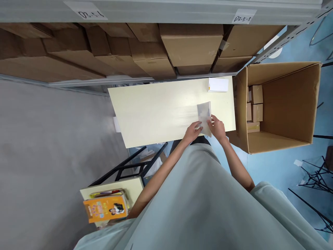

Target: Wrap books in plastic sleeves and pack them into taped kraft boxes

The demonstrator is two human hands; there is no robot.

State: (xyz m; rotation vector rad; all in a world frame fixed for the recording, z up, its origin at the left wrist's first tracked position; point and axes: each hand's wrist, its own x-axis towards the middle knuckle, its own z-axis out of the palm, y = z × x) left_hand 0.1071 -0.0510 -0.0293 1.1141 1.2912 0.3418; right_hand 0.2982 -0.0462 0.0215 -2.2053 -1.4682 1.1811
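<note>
A flat, greyish translucent packet, perhaps a plastic bag, lies at the near right of the cream tabletop. My left hand pinches its lower left edge between thumb and fingers. On the other side, my right hand has its fingers closed on the right edge. What the packet contains cannot be made out. Behind it, near the table's far edge, lies a small white box with an orange mark.
Right of the table stands a large open carton with several small brown boxes inside. A shelf packed with cartons runs along the back. At lower left, orange-covered books lie on a small surface beside black metal legs.
</note>
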